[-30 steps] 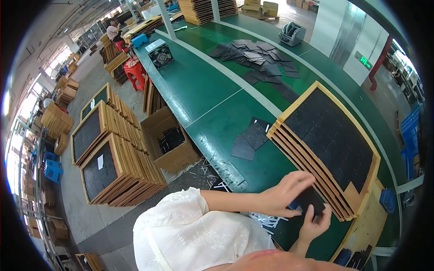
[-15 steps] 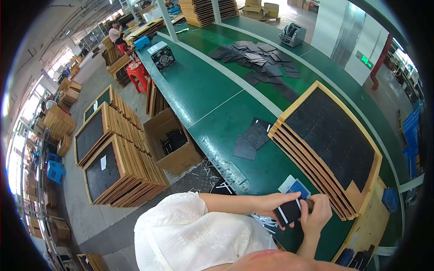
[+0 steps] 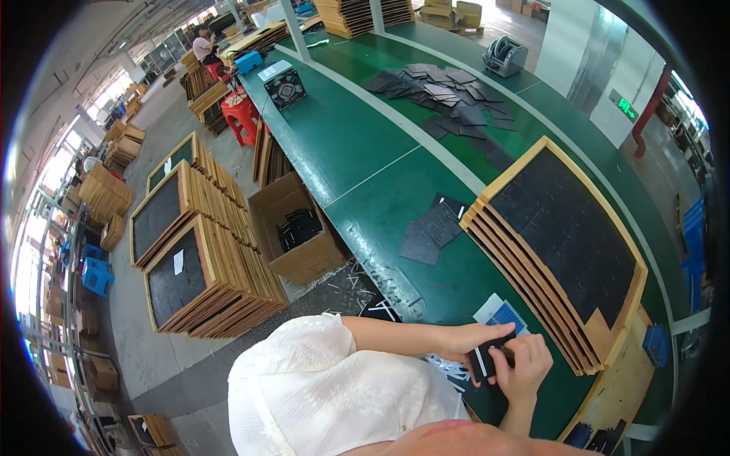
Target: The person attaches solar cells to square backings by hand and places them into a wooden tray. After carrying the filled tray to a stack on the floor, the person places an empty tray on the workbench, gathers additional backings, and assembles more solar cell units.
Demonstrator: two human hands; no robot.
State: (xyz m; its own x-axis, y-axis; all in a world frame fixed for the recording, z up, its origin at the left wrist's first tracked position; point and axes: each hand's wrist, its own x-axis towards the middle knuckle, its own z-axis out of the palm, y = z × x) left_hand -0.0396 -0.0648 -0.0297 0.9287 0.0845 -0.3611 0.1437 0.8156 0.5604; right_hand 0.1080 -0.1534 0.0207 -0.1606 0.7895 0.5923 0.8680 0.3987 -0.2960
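Note:
A small black square piece (image 3: 482, 369) with a white strip across it is held low over the near edge of the green table. My left hand (image 3: 473, 340) is closed on its left side, thumb laid across the top. On the right, my right hand (image 3: 526, 366) has bent fingers and a thumb pressed against the same piece. The fingers cover much of its right half. Just beyond my hands lies a blue and white packet (image 3: 502, 311). Loose white strips (image 3: 449, 368) are bunched beside my left wrist, partly over the white clothing.
A stack of wood-framed black panels (image 3: 563, 228) stands close on the right. Flat black squares (image 3: 430, 232) lie ahead, with a larger pile (image 3: 449, 95) farther off. Left of the table (image 3: 357, 182) are a cardboard box (image 3: 304, 258) and stacked frames (image 3: 228, 281). A person (image 3: 203, 47) sits far back.
My right fingers have moved further over the black piece and hide more of it. The piece has turned, showing a narrower face. The whole view has shifted slightly.

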